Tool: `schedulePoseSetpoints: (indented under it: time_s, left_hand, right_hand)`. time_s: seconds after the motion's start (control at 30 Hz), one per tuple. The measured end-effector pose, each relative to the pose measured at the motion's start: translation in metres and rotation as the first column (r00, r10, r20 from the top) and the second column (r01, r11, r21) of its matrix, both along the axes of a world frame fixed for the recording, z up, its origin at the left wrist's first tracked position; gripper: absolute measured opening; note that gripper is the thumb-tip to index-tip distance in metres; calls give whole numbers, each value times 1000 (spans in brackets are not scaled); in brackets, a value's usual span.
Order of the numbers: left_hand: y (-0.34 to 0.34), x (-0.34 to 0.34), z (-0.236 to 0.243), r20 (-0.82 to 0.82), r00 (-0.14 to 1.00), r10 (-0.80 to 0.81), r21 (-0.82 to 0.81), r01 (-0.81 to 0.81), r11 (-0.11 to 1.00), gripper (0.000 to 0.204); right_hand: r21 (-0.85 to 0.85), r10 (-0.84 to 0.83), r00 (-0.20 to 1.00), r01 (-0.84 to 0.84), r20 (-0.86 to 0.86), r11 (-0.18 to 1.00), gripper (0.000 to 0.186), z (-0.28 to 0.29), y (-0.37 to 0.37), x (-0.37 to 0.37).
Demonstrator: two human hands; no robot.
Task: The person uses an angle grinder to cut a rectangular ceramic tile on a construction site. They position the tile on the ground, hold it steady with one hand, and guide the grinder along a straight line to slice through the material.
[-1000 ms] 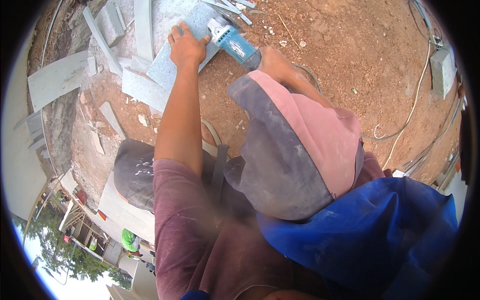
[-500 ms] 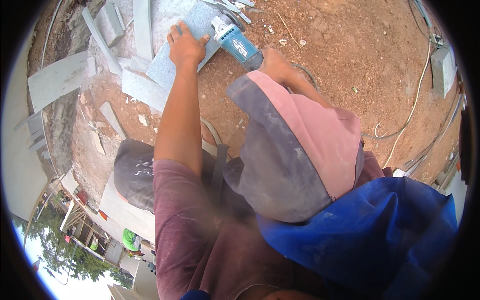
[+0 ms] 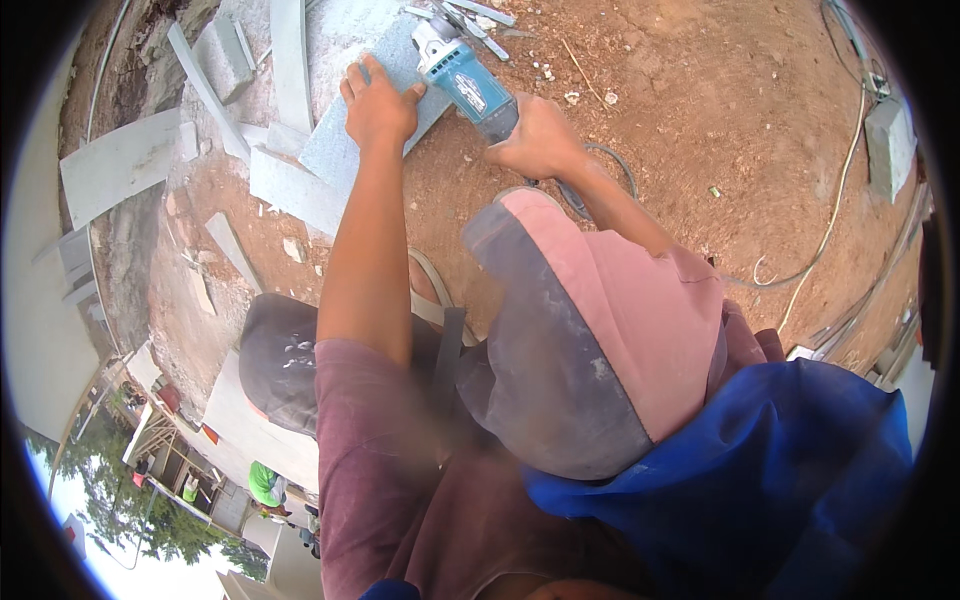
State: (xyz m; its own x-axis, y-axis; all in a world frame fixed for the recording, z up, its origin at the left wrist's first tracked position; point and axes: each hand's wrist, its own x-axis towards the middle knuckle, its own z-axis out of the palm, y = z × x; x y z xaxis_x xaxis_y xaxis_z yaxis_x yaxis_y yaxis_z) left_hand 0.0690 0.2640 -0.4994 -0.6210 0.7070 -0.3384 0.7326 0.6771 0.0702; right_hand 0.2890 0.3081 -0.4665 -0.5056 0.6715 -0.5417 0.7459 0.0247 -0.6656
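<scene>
A bluish-grey stone slab (image 3: 335, 135) lies on the ground at the upper left of centre. My left hand (image 3: 382, 110) rests on top of it, fingers and thumb spread, gripping nothing. Just to the right, my right hand (image 3: 540, 138) is wrapped around the rear body of a teal angle grinder (image 3: 466, 84). Its metal head is over the far right part of the slab. The grinder's disc is hardly visible, so I cannot tell whether it touches the stone. Its dark cord (image 3: 612, 152) curls behind my right wrist.
Offcut strips (image 3: 292, 65) and a pale slab piece (image 3: 290, 190) lie around the work. A stone block (image 3: 890, 148) stands far right beside a pale cable (image 3: 845, 215). My bent knee (image 3: 570, 340) is close below my right forearm. A person in green (image 3: 265, 484) is at lower left.
The grinder has shifted slightly left, and its disc, plainly visible before, is now mostly hidden. My right thumb has come into view. My left hand stays on the slab; the whole view has shifted slightly.
</scene>
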Motion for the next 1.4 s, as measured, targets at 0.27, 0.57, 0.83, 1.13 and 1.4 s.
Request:
schedulePoseSetpoints:
  time_s: [0.27, 0.57, 0.83, 1.13, 1.4]
  left_hand:
    - [1, 2, 3, 39, 999, 4, -4, -4, 1000, 95]
    - [3, 2, 4, 47, 999, 2, -2, -2, 1000, 95]
    - [3, 5, 8, 50, 998, 29, 1, -29, 1000, 94]
    - [2, 6, 6, 33, 999, 11, 12, -11, 1000, 94]
    - [1, 4, 6, 15, 1000, 9, -15, -9, 1000, 94]
  right_hand:
    - [-1, 49, 999, -49, 3, 999, 47, 9, 21, -41]
    - [-43, 18, 1000, -18, -2, 999, 35, 12, 24, -51]
    - [-45, 52, 998, -53, -24, 998, 35, 2, 27, -54]
    - [-44, 65, 998, -66, -21, 997, 40, -1, 25, -44]
    - [-48, 100, 995, -100, -11, 994, 42, 10, 10, -14]
